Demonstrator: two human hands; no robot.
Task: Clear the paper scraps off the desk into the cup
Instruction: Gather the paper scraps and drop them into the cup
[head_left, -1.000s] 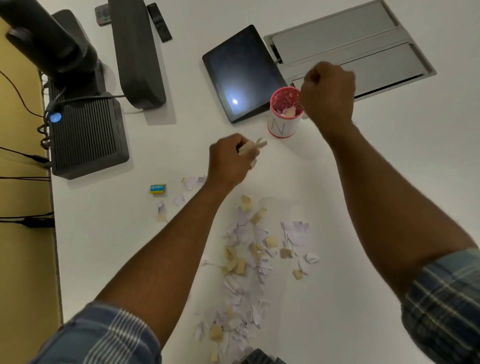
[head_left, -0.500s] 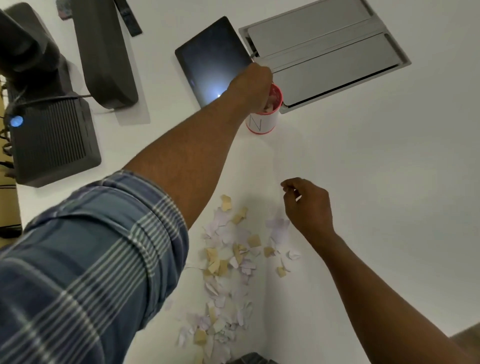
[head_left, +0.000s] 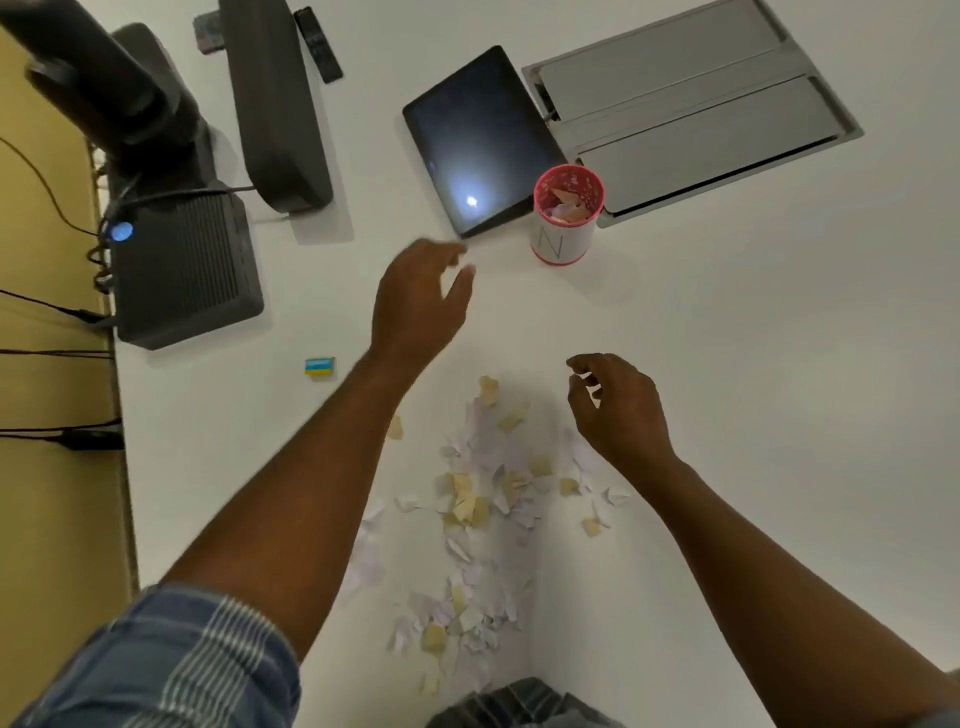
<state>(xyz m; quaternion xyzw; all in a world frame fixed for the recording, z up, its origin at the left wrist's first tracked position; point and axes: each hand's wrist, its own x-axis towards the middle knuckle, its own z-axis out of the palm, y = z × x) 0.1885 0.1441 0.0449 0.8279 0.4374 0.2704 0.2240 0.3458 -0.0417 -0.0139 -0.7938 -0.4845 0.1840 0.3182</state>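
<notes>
- Since half a second ago the left hand (head_left: 415, 301) has drawn back from the cup (head_left: 566, 218) toward the near side; it hangs over bare desk (head_left: 727, 364) with fingers loosely spread and nothing in them, though motion blur softens the fingertips.
- Paper scraps (head_left: 483, 499), white and tan, lie in a long scatter running from mid-desk to the near edge; the cup stands far and right of them, just beside a dark tablet (head_left: 478, 140), already holding some scraps.
- At the pile's far right edge, the right hand (head_left: 618, 410) has its fingers curled with a white scrap apparently pinched at their tips.
- To do this well, I judge, gather several pieces per pinch, lift clear, and release only once over the rim, since light scraps drift.
- A small blue-and-yellow eraser (head_left: 319, 367) lies left, apart from the pile.
- What the right fingers hold is mostly hidden; the scatter's near end is cut off by a dark object.
</notes>
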